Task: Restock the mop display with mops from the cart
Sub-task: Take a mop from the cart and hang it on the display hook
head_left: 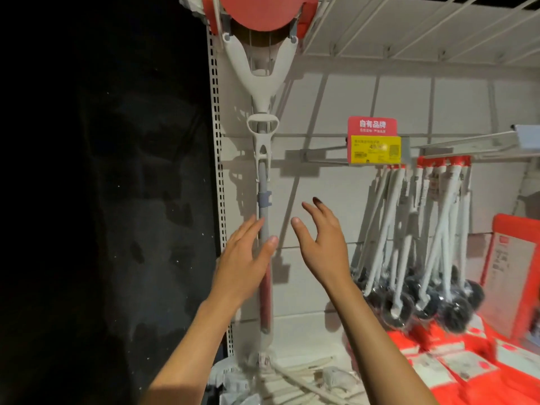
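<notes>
Head view: left hand [244, 260] & right hand [320, 244] both spread open, holding nothing, either side of mop handle [265, 229]; left thumb touches it. Mop hangs upside-down at shelf's left edge. Prob. just hung; next: fetch another from cart.

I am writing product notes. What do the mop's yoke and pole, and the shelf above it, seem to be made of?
Mop yoke: likely moulded plastic, matte off-white, with smooth rounded forms. Mop pole: seemingly metal tube, grey with a dull sheen, and red lower down, possibly a coating or sleeve. Wire shelf: white-coated metal wire, judging by thin straight rods in a grid.
</notes>
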